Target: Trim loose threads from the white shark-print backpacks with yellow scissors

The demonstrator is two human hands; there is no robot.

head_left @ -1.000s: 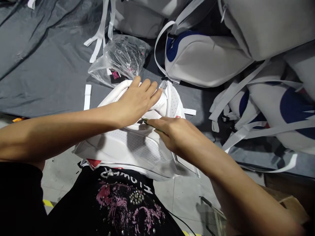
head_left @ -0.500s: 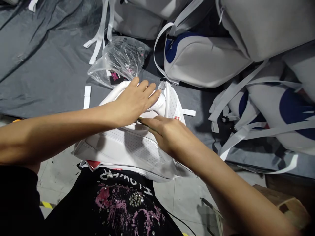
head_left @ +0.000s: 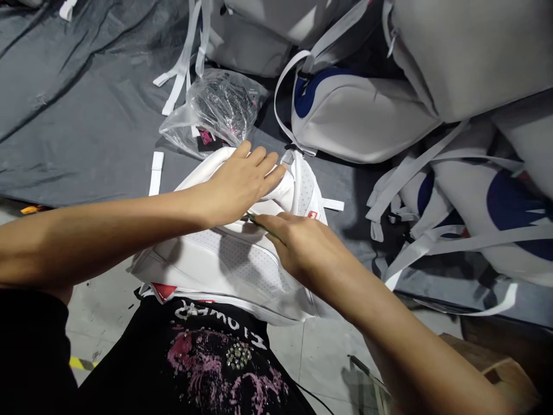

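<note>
A white backpack (head_left: 173,262) with dotted mesh panels lies in front of me, its near edge against my black top. My left hand (head_left: 248,181) rests palm down on the upper part of the pack, with its fingers stretched out over the white fabric. Just right of that wrist, my right hand (head_left: 294,236) is closed around a slim tool (head_left: 256,219), perhaps thread snips. Only its dark tip and a greenish edge show; the rest is hidden in the fingers. The tip is at a fold of the bag beneath my left hand.
Beyond the pack, a clear plastic bag (head_left: 224,109) with dark items lies on the grey table cover (head_left: 103,132). Grey and blue backpacks (head_left: 367,121) with loose white straps (head_left: 410,202) are piled at the back and right. A cardboard box (head_left: 505,374) sits low at the right.
The view has shifted slightly, so the table things appear a little lower. Both hands stay at the same part of the pack, and slightly more of the tool shows by my right fingers.
</note>
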